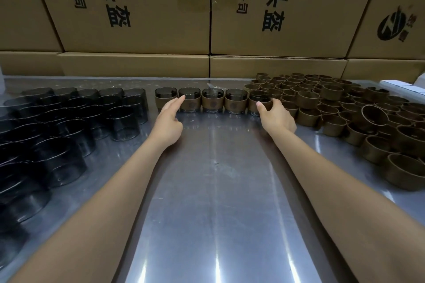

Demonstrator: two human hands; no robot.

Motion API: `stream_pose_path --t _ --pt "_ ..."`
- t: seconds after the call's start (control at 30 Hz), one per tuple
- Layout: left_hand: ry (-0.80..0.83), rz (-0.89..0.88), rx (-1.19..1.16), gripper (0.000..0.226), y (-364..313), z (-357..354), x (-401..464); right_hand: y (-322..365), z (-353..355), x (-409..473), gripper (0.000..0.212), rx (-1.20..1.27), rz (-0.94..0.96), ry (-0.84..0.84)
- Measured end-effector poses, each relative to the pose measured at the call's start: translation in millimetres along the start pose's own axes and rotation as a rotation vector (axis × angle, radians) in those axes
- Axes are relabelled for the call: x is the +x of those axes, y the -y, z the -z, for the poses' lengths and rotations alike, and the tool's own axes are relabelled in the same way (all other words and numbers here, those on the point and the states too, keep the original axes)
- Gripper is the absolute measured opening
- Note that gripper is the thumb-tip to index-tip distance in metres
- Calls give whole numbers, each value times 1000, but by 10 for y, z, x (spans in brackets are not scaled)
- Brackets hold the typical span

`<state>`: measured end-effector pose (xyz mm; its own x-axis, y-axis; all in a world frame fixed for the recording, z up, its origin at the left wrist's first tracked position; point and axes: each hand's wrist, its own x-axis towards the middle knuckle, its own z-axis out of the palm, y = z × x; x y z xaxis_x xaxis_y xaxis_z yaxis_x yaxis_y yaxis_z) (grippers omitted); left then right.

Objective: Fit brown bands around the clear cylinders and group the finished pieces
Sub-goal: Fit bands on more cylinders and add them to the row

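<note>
Five smoky brown-banded cylinders [212, 100], upright

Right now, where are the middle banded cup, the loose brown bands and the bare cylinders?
middle banded cup [212, 104]: head view, on its brown band.
loose brown bands [308, 95]: head view, pile's middle.
bare cylinders [76, 110]: head view, group's middle.

There is a single view, from a wide-angle camera worn on the person's head. It looks forward and steeply down over the shiny grey metal worktop [213, 190], so both bare forearms run up from the bottom corners toward the middle. The hands, left [169, 119] and right [274, 116], sit just above centre, fairly near the lens. At the far edge the view meets a wall of stacked brown printed cardboard cartons [138, 7], which fills the upper third. Straight edges bow outward toward the sides, typical of the wide lens.
</note>
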<state>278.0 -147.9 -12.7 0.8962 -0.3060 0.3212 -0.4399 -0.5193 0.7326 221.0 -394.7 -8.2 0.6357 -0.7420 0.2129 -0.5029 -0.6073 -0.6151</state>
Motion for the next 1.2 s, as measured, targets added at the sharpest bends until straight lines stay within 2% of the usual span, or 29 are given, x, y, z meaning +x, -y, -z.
stream_pose_path --t 0.13,0.33,0.43,0.5,0.53,0.6,0.67,0.77,0.9,1.2 --pt "-41 -11 -23 71 -23 16 -48 7 25 -66 63 46 1 -15" --pt "-187 -23 -11 64 -98 60 -213 -41 110 -275 52 214 83 -39" --pt "-296 -115 65 53 -140 117 -363 -104 189 -429 49 225 108 -16" --pt "-380 -174 224 49 -144 185 -439 -145 245 -545 47 215 120 2" --pt "-409 -166 349 50 -127 220 -460 -163 272 -604 47 210 129 14" --pt "-420 -35 549 56 -83 284 -494 -202 330 -721 45 198 148 40" --pt "-403 119 602 60 -45 345 -533 -240 389 -833 44 183 164 57" --pt "-407 186 587 54 -4 434 -583 -277 477 -990 43 166 195 85" --pt "-432 150 535 46 -13 531 -663 -303 553 -1206 43 152 226 132" --pt "-244 -221 228 40 -350 273 -1242 -301 600 -1579 42 -61 436 252"
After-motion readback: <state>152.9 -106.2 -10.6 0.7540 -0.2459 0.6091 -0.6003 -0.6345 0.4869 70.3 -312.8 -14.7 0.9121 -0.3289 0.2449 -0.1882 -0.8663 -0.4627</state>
